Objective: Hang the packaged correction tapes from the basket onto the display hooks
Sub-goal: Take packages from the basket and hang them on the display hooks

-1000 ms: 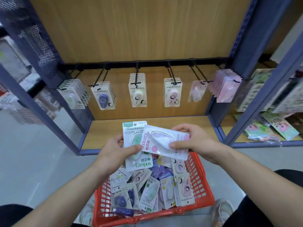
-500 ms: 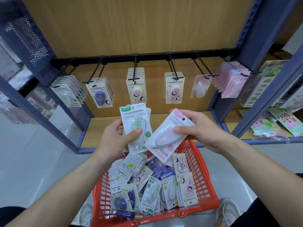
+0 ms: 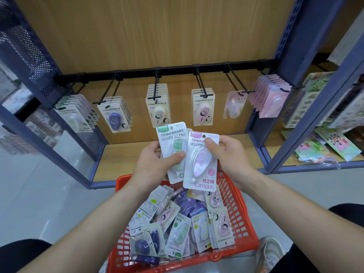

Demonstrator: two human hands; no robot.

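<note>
My left hand (image 3: 152, 164) pinches a green correction tape pack (image 3: 173, 142), with more cards stacked behind it. My right hand (image 3: 230, 154) grips a pink correction tape pack (image 3: 201, 164) upright, thumb near its hang hole. Both packs are held above the red basket (image 3: 242, 217), which holds several mixed packs (image 3: 177, 223). Ahead, a black hook rail (image 3: 177, 70) carries hanging packs: green at the far left (image 3: 73, 117), purple (image 3: 115, 118), cream (image 3: 158, 109), pink cartoon (image 3: 202, 111), a single pale pink pack (image 3: 235, 104) and a thick pink row (image 3: 272, 97) at the right.
The blue metal shelf frame (image 3: 291, 46) encloses a wooden back panel and a wooden bottom shelf (image 3: 126, 160). Sticker sheets (image 3: 331, 146) lie on the neighbouring shelf at the right. My shoe (image 3: 269, 251) and knees flank the basket on the grey floor.
My right hand has turned the pink pack from lying crosswise to upright, beside the green pack. Both hands have risen a little toward the hooks.
</note>
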